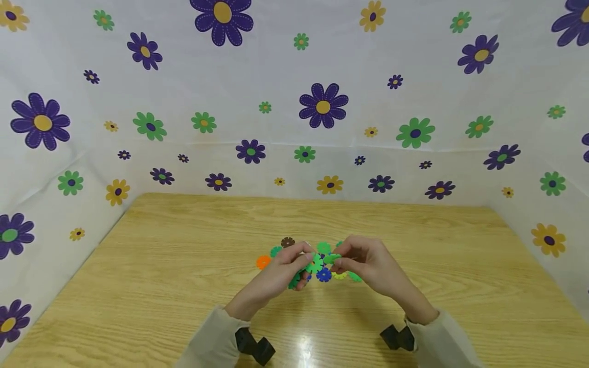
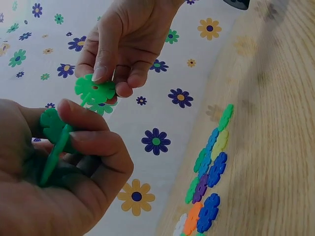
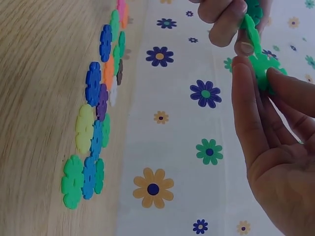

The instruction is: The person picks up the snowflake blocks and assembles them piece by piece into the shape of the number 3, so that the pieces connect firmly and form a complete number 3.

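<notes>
In the head view, my left hand (image 1: 286, 265) grips two green notched plastic discs, seen edge-on as a bright green disc (image 2: 58, 150) and a darker green disc (image 2: 50, 122) in the left wrist view. Thumb and fingers of my right hand (image 1: 376, 265) pinch another bright green disc (image 3: 268, 69) by its rim. That disc meets the edge of the left hand's bright one at an angle; whether their slots are joined I cannot tell. Both hands are raised above the wooden table, and the left fingers partly cover the darker disc.
Beneath and beyond the hands, several loose discs lie flat on the table (image 1: 184, 286), among them an orange disc (image 1: 263, 262), a brown disc (image 1: 288, 242), a blue disc (image 1: 324, 275) and a yellow disc (image 3: 84, 129). A flower-print cloth (image 1: 257, 66) stands around the table's back and sides.
</notes>
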Demonstrator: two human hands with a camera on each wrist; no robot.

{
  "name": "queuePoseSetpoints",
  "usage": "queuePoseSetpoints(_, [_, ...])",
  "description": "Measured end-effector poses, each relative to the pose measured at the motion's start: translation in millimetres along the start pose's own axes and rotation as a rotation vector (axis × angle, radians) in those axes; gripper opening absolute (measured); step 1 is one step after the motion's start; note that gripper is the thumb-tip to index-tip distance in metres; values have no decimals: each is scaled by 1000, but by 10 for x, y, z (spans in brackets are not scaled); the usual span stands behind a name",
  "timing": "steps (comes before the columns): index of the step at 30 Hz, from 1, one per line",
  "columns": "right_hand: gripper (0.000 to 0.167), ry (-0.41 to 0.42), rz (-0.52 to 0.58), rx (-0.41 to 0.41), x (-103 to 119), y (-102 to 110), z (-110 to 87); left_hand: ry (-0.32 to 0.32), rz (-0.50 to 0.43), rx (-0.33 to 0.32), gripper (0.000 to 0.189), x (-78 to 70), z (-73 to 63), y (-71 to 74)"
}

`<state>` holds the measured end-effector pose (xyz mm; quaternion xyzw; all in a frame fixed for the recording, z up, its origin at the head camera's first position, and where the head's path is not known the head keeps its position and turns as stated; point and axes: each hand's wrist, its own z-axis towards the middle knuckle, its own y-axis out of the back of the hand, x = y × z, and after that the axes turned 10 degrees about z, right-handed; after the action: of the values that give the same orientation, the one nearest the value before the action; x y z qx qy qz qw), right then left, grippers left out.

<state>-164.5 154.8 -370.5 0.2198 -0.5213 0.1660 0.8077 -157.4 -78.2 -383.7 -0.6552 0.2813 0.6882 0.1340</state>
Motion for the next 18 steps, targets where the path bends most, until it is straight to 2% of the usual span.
queuePoseSetpoints(11, [10, 5, 31, 24, -21, -8, -5, 20, 9, 67, 20, -38, -10, 17])
queuePoseSetpoints(18, [11, 8, -4, 16, -15, -37, -2, 14, 19, 89, 20, -35, -15, 33])
